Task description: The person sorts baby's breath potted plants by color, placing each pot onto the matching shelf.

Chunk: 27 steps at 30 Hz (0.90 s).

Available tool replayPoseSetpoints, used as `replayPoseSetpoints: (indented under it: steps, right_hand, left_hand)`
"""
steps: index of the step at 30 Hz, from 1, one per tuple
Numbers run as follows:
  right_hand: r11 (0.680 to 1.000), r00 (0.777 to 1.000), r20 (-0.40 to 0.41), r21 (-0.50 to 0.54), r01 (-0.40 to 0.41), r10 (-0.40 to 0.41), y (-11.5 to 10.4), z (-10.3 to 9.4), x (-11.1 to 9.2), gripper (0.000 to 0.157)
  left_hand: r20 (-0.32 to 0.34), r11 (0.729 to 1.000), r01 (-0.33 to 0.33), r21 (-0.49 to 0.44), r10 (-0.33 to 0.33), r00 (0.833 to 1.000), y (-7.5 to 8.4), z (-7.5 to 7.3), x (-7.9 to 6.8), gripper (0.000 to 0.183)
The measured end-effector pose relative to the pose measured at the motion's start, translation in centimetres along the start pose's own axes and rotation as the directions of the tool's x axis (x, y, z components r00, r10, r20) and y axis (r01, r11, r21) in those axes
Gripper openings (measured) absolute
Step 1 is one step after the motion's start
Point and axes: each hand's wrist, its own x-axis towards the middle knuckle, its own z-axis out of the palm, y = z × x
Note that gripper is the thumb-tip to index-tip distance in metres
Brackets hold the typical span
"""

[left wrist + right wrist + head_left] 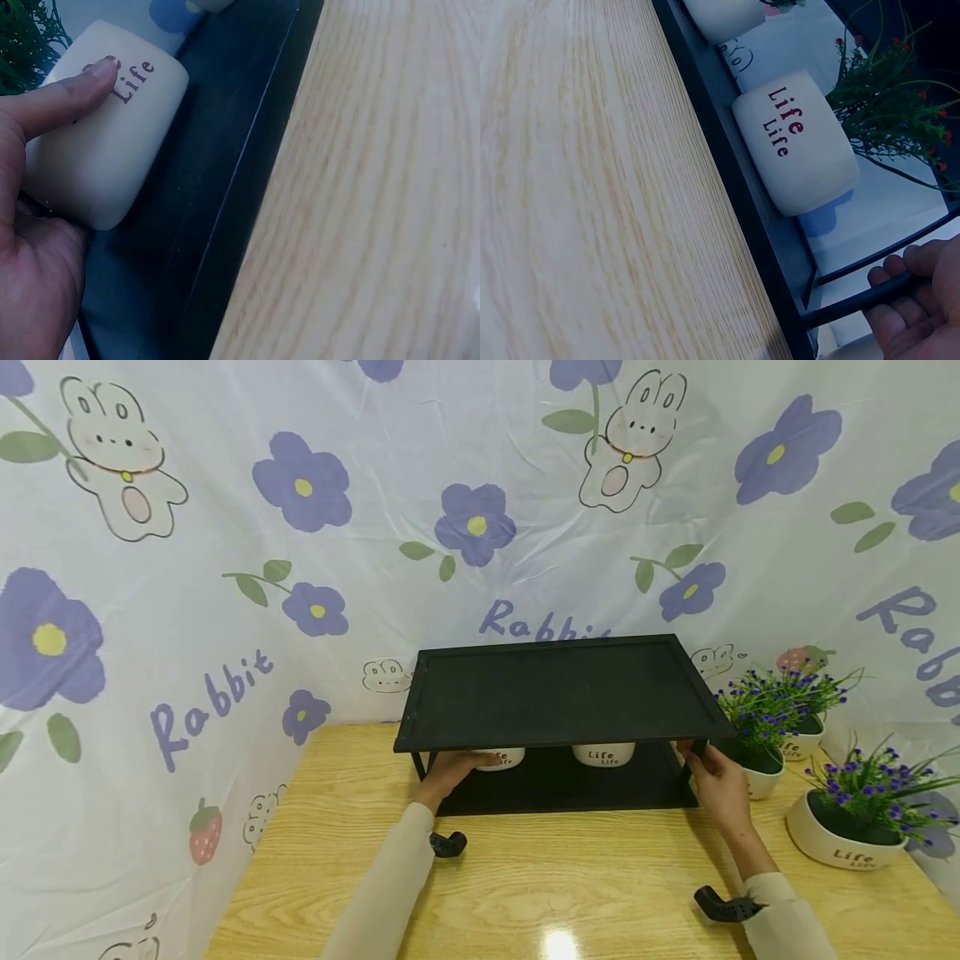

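A black two-tier rack (562, 693) stands on the wooden table. On its lower shelf (540, 785) are two white "Life" flower pots, one at the left (135, 150) and one at the right (802, 150). My left hand (448, 770) holds the left pot, thumb across its printed front and palm against its side; the other fingers are hidden. At the rack's right end my right hand (722, 783) grips a thin black post (840, 309), fingers curled round it. Greenery with red flowers (900, 112) grows from the right pot, below the top shelf.
Right of the rack stand several white pots with purple flowers, one in front (847, 835) and others farther back (765, 781). A cloth printed with rabbits and flowers (390, 552) hangs behind the table (570, 877). Black curved pieces (723, 906) sit at both wrists.
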Motion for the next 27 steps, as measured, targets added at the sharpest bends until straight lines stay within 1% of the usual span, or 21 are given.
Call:
replayPoseSetpoints:
  steps: [2, 5, 11, 18, 24, 27]
  right_hand:
    - [1.0, 1.0, 0.001, 0.002, 0.006, -0.006, 0.0, -0.02, -0.03, 0.04]
    - [1.0, 1.0, 0.003, 0.016, 0.012, -0.012, -0.04, -0.03, -0.07, 0.041]
    - [1.0, 1.0, -0.005, 0.013, 0.028, -0.028, 0.0, 0.02, -0.06, 0.04]
    - [0.999, 1.0, -0.004, 0.032, 0.017, -0.017, 0.01, 0.18, -0.05, 0.042]
    - [1.0, 1.0, -0.011, 0.027, -0.001, 0.001, -0.12, 0.17, -0.13, 0.041]
    - [0.999, 1.0, -0.01, 0.033, 0.007, -0.007, -0.11, 0.11, -0.1, 0.041]
  left_hand:
    - [-0.003, 1.0, -0.005, -0.003, 0.005, 1.0, -0.03, -0.04, 0.16, 0.07]
    - [0.0, 1.0, -0.007, 0.003, 0.007, 1.0, 0.02, -0.07, 0.29, 0.065]
    - [0.038, 1.0, -0.002, -0.021, 0.003, 0.999, 0.27, -0.27, 0.23, 0.059]
    - [0.078, 0.999, 0.004, -0.039, -0.001, 0.997, 0.29, -0.51, 0.29, 0.062]
    - [0.09, 0.999, 0.02, -0.03, -0.017, 0.996, 0.33, -0.6, 0.08, 0.059]
    - [0.086, 0.999, 0.028, -0.024, -0.026, 0.996, 0.34, -0.63, 0.03, 0.06]
